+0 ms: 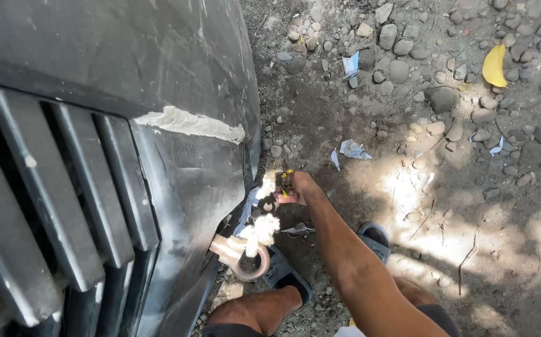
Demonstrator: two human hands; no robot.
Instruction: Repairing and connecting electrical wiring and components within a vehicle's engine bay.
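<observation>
Bumper point(177, 206): dark, rigid panel at my left.
Shackle point(239, 256): heavy, stiff steel loop low on the bumper; I'd have gripped its bow.
Rope point(261, 228): frayed, soft, light, threaded through the shackle.
Right hand point(301, 187): pinched a small yellow-handled tool point(286, 181) beside the rope end.
Left hand: out of view.

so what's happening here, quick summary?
A person crouches on stony ground beside a dark vehicle bumper. Their right hand reaches to its lower edge and grips a small tool with yellow handles against a frayed white rope. The rope runs through a metal shackle fixed on the bumper. The left hand is out of view.
</observation>
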